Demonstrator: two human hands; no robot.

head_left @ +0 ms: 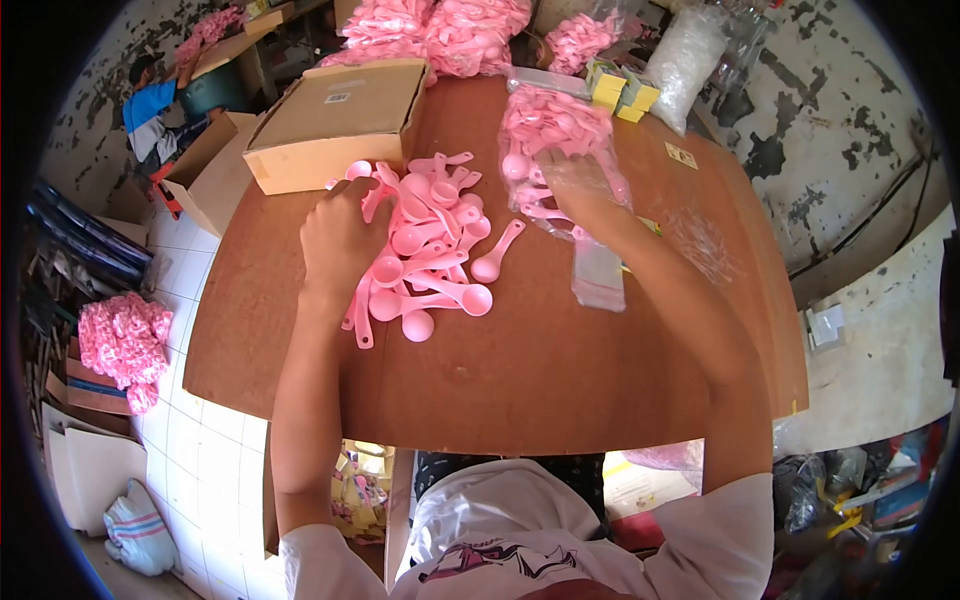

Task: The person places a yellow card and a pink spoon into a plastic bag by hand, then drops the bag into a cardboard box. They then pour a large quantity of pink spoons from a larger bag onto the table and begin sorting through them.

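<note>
A loose heap of pink measuring spoons [430, 235] lies on the brown table. My left hand [345, 225] is at the heap's left side, its fingers curled around a pink spoon [372, 203]. On the right, a clear plastic bag [610, 165] holds many more pink spoons. My right hand [578, 185] lies over the bag's near part; glare and plastic blur its fingers, so their grip is hidden. One pink spoon [497, 252] rests apart, right of the heap. A stack of clear plastic sleeves [598, 275] sits below my right forearm.
A closed cardboard box [340, 110] stands at the table's back left. Yellow small boxes [620, 88] and a bulging clear sack [685, 65] are at the back right. Thin clear strips [703, 245] lie on the right. A person in blue [150, 110] sits at far left.
</note>
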